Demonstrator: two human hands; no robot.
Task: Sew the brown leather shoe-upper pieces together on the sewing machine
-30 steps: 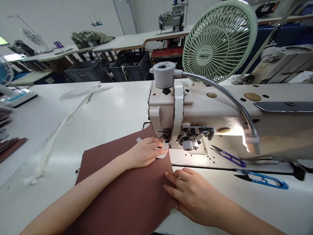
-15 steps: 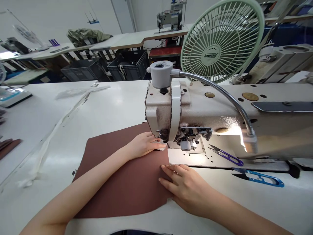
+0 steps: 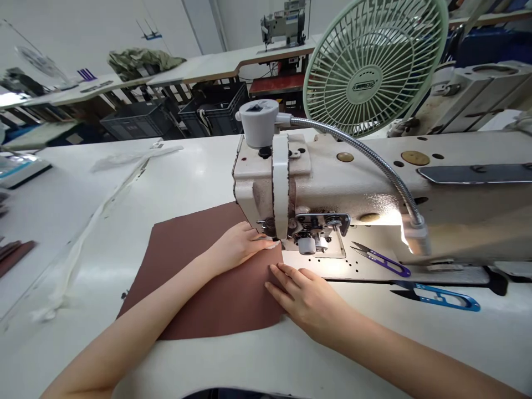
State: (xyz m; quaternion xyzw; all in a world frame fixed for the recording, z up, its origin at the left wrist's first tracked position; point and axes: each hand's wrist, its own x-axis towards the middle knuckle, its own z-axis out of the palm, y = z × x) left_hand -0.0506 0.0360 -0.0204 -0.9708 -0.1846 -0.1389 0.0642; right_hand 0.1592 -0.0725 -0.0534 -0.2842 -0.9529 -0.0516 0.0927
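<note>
A brown fabric panel lies flat on the white table, its right edge running under the head of the sewing machine. My left hand rests on the panel, fingers stretched out and close to the presser area. A small white scrap shows at its fingertips; whether it is pinched is unclear. Flat on the panel's right edge, nearer to me, lies my right hand with its fingers spread. The needle is hidden behind the machine head.
Purple thread snips lie on the machine bed, with blue thread snips nearer me. A lamp on a bendable metal arm lights the bed. Behind the machine stands a green fan. Brown fabric pieces lie far left.
The brown panel has moved away from me along the machine, its near edge now farther forward. My right hand has shifted forward with it. The left hand still lies by the machine head.
</note>
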